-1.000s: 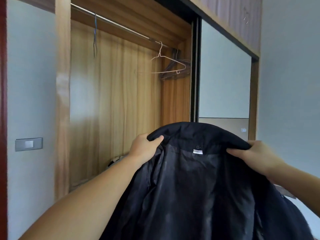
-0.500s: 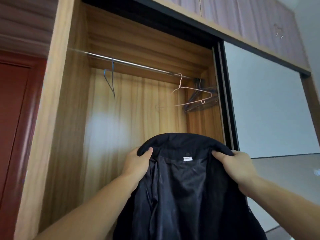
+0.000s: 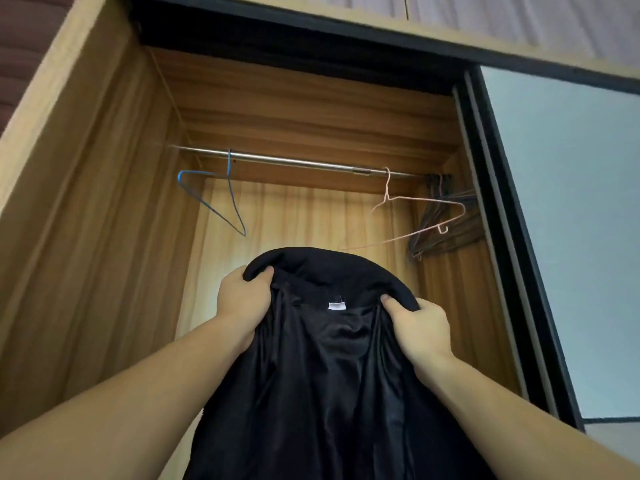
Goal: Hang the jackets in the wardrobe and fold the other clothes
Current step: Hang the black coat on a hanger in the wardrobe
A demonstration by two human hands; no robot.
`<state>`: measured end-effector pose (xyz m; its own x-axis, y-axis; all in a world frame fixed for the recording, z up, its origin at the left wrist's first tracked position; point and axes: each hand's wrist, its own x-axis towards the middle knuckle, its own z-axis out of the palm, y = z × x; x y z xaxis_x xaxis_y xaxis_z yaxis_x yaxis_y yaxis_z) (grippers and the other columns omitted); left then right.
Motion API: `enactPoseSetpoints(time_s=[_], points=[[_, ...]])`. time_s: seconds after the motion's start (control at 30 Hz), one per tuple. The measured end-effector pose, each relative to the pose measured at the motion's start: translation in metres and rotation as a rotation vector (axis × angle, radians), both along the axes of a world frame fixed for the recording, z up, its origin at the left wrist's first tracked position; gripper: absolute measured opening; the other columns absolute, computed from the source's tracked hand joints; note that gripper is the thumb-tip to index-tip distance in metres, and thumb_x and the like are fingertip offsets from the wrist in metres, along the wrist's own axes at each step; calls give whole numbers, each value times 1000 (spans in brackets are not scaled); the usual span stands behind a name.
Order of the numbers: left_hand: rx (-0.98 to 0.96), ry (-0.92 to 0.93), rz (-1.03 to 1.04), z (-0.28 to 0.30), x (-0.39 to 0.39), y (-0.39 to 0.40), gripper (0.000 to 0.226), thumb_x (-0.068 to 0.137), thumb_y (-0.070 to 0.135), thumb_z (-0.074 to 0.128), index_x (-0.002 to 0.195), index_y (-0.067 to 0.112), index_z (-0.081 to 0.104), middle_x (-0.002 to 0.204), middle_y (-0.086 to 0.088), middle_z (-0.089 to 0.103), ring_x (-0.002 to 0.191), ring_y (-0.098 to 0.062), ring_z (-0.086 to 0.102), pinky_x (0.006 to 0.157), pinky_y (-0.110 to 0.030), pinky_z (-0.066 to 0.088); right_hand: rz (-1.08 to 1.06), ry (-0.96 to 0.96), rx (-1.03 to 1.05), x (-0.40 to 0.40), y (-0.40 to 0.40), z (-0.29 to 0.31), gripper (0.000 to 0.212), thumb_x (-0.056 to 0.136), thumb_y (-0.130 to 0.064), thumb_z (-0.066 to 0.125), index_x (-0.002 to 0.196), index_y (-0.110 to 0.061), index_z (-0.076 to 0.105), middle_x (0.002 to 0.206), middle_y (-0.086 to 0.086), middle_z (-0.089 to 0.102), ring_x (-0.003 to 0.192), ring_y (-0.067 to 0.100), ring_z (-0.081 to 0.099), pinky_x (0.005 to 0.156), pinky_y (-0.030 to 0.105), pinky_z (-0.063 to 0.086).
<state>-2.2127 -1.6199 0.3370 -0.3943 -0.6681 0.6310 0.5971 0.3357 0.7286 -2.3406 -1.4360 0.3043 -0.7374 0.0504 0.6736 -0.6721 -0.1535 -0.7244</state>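
I hold a black jacket (image 3: 329, 368) up in front of the open wardrobe (image 3: 104, 237), its shiny lining and a small white label facing me. My left hand (image 3: 244, 299) grips the collar at its left side and my right hand (image 3: 417, 327) grips it at the right. Above the jacket runs a metal rail (image 3: 294, 162). On the rail hang a blue wire hanger (image 3: 221, 199) at the left and a pink wire hanger (image 3: 412, 216) at the right. The jacket's lower part is out of frame.
A bunch of dark hangers (image 3: 446, 223) hangs at the rail's far right end. A sliding door (image 3: 571, 237) with a dark frame covers the wardrobe's right half. Upper cabinets (image 3: 519, 26) sit above.
The view has tilted upward, so the rail and hangers now sit lower and more central. Both hands have raised the jacket's collar closer to the rail and moved nearer together.
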Motion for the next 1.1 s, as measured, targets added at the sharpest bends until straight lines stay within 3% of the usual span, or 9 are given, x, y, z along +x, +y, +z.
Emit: enactPoseSetpoints(time_s=[0.07, 0.17, 0.37, 0.47, 0.53, 0.67, 0.83, 0.97, 1.1], points=[[10, 38, 31, 11, -16, -2, 21, 98, 27, 56, 77, 27, 58, 83, 5, 63, 76, -15, 59, 65, -25, 47, 20, 6, -2, -19, -13, -4, 29, 85, -35, 70, 79, -7, 71, 78, 5, 72, 75, 22, 67, 64, 30, 48], [10, 79, 19, 29, -46, -10, 20, 98, 28, 53, 79, 27, 59, 86, 4, 64, 80, -18, 60, 78, -33, 52, 52, 0, 109, -44, -31, -10, 30, 86, -37, 69, 81, -8, 73, 80, 5, 74, 77, 21, 69, 66, 29, 50], [-61, 154, 42, 77, -107, -14, 17, 99, 27, 52, 108, 19, 63, 97, -1, 63, 90, -26, 60, 80, -35, 49, 65, 71, 423, -90, -44, -7, 26, 84, -45, 71, 88, -20, 75, 82, -9, 76, 78, 8, 71, 70, 19, 54], [-111, 137, 21, 93, -140, -2, 17, 99, 27, 51, 109, 19, 62, 101, -3, 64, 94, -30, 61, 79, -37, 49, 146, 115, 526, -108, -36, 26, 61, 77, -65, 65, 107, -13, 68, 97, 0, 73, 91, 14, 70, 78, 28, 57], [-143, 131, 19, 98, -161, 5, 20, 100, 26, 50, 113, 18, 62, 102, -4, 63, 95, -31, 61, 75, -35, 46, -35, 211, 486, -121, -27, 60, 74, 70, -73, 57, 109, -10, 63, 95, 6, 69, 92, 22, 68, 79, 36, 57], [-217, 120, 35, 107, -195, 20, 22, 101, 24, 48, 116, 21, 63, 102, -4, 63, 89, -27, 59, 72, -32, 42, -861, 633, 675, -146, 3, 131, 28, 87, -40, 59, 108, -21, 60, 103, -1, 62, 94, 19, 61, 90, 41, 53], [-319, 93, 83, 116, -223, 35, 24, 99, 18, 47, 116, 22, 63, 104, -1, 63, 88, -24, 57, 74, -30, 40, -1484, 624, 1021, -177, 33, 193, 74, 82, -40, 68, 144, -15, 36, 151, 12, 34, 143, 33, 23, 116, 54, 18], [-383, 89, 121, 119, -235, 47, 24, 96, 19, 48, 114, 22, 64, 104, 0, 65, 88, -23, 58, 72, -28, 40, -1635, 378, 1140, -189, 43, 214, 104, 82, -52, 65, 155, -9, 4, 159, 22, 11, 148, 38, 5, 118, 58, 6], [-387, 100, 124, 114, -239, 50, 21, 96, 19, 47, 107, 23, 64, 97, 2, 65, 79, -19, 56, 60, -27, 37, -1517, 261, 1153, -189, 41, 228, 104, 81, -45, 69, 154, -11, 2, 149, 20, 33, 138, 39, 32, 112, 57, 23]])
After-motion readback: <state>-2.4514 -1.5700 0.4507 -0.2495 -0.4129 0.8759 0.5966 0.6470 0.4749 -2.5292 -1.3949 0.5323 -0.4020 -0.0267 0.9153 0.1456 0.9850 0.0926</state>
